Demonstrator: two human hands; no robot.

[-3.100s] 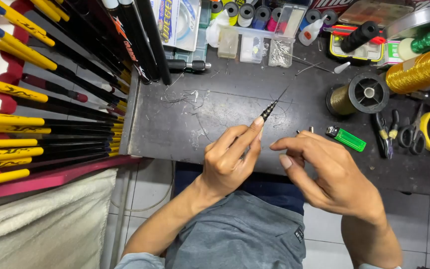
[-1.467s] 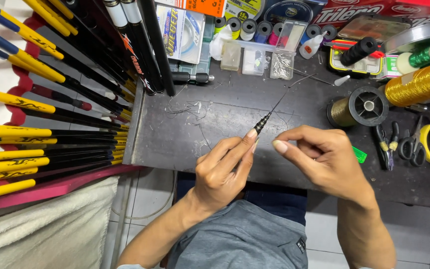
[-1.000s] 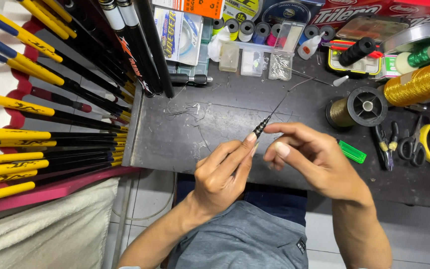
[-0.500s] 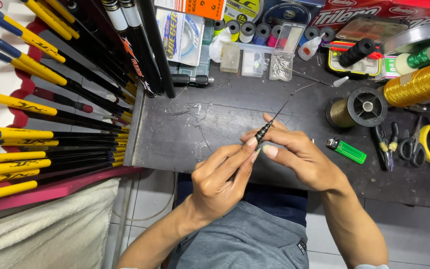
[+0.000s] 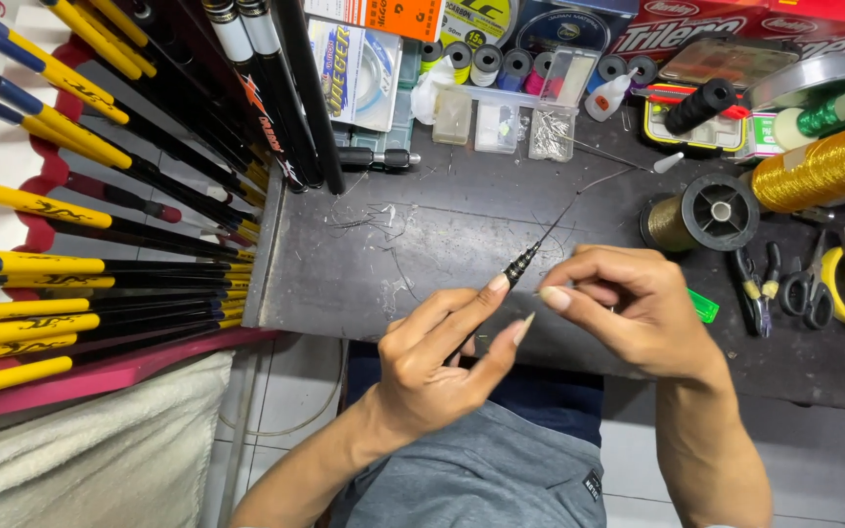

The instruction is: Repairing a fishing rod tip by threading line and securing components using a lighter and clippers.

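Two hands (image 5: 442, 357) (image 5: 628, 308), one rod tip (image 5: 525, 262), pinched.

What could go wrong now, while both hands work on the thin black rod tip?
The left hand pinches the thin black rod tip only at its end, so it might slip or bend. The right hand works very near it, and the fine point could prick a finger. The green lighter lies right beside that hand and could be knocked.

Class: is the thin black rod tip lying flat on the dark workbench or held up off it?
Held up: the left hand pinches the thin black rod tip, angled above the dark workbench.
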